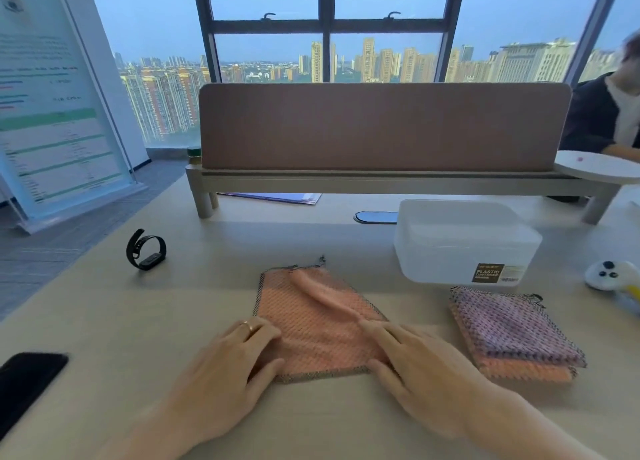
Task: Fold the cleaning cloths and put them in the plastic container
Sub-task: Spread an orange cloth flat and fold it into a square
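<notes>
On the pale wood counter (pixel 138 324) we list, item one, an orange cleaning cloth (pixel 311 324) with a dark mesh border, lying flat at centre with one raised wrinkle running diagonally across it. Our left hand (pixel 230 355) rests palm down on its near left corner, fingers spread flat, a ring on one finger; our right hand (pixel 412 362) presses flat on its near right edge, fingers extended, neither hand pinching the fabric as far as we can tell. Item two, to the right and apart from the first cloth: a folded stack (pixel 512 335), a purplish cloth on top of an orange one. Item three, just behind that stack: a translucent white plastic container (pixel 464 241) with its lid on, bearing a dark label on which we read "PLASTIC CONTAINER"; the smaller print is too fine to read. Surroundings: a black wristband (pixel 146 250) standing on edge at far left, a dark phone (pixel 27 387) at the near left edge, a small white toy with dark dots (pixel 609 274) at far right, a brown desk divider (pixel 381 127) on a raised shelf across the back, and a standing poster (pixel 52 96) on the left, its text blurred. Nothing lies between the centre cloth and the container.
</notes>
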A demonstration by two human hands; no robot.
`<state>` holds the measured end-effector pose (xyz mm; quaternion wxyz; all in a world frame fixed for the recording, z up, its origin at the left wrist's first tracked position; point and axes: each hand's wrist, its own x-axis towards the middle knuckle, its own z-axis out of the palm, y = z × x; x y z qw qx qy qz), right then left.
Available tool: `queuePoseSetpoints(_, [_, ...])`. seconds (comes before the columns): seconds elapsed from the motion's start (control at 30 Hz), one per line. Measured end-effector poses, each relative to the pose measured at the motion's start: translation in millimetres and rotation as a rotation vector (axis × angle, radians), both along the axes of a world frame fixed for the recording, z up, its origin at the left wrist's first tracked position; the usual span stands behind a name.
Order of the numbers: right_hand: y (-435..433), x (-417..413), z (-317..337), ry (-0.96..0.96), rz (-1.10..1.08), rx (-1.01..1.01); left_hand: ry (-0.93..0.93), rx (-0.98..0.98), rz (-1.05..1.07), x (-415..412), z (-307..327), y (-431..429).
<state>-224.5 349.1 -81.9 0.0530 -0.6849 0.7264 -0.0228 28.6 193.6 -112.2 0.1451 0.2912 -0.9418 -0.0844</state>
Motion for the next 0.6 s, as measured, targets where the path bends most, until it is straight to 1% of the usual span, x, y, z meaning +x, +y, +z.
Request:
queuePoseSetpoints(0.07, [10.9, 7.8, 9.5, 0.029, 0.001, 0.008, 0.003, 0.042, 0.031, 9.5, 9.0, -0.1])
queuePoseSetpoints(0.17, [-12.6, 9.5, 23.7, 0.032, -0.064, -0.102, 0.105, 0.094, 0.111, -7.5, 19.7, -25.3])
queuePoseSetpoints(0.2, [-29.6, 9.0, 27.2, 0.000, -0.094, -0.158, 0.084, 0.112, 0.138, -20.0, 21.3, -38.6])
queuePoseSetpoints(0.23, [-48.2, 8.0, 28.4, -0.042, -0.100, -0.190, 0.024, 0.127, 0.153, -34.3, 20.7, -51.4])
queuePoseSetpoints(0.3, [-82.6, 3.9, 21.4, -0.083, -0.058, -0.137, -0.147, 0.162, 0.169, -60.1, 9.8, -69.8])
queuePoseSetpoints(0.37, [-104.2, -9.3, 3.2, -0.093, -0.064, 0.006, -0.263, 0.167, 0.155, -71.6, -3.9, -78.5])
queuePoseSetpoints(0.43, [-106.9, -24.5, -17.8, -0.075, -0.133, 0.117, -0.276, 0.127, 0.118, -67.4, -11.9, -84.7])
queuePoseSetpoints(0.6, [-80.1, -29.0, -42.3, -0.106, -0.281, 0.094, -0.237, 0.091, 0.090, -51.3, -19.1, -94.6])
